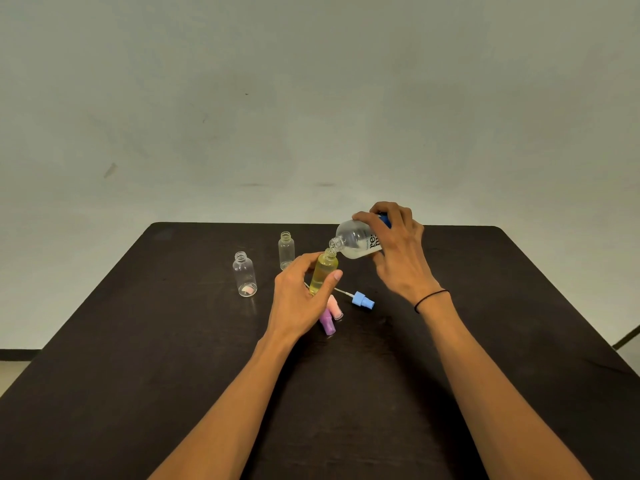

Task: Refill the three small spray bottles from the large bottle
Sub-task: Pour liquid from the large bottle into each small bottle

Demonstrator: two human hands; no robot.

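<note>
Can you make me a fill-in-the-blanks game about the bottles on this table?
1. The right hand tips the large bottle over a small bottle holding ____ liquid.
2. The left hand holds that small bottle; ____ other small bottles stand empty.
3. The spray cap lying alone on the table is ____.

Missing words: yellow; two; blue

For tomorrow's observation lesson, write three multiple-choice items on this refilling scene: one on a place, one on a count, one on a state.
1. Where does the blue spray cap lie?
A. on the table, right of the held bottle
B. on the large bottle
C. in the left hand

2. How many small bottles stand unheld and open?
A. one
B. two
C. three

3. The large bottle is:
A. upright and capped
B. lying on the table
C. tilted, mouth at the small bottle's neck

Answers:
1 A, it rests on the dark table.
2 B, two clear bottles stand left of the hands.
3 C, the right hand tips it over the yellow-filled bottle in the left hand.
</note>
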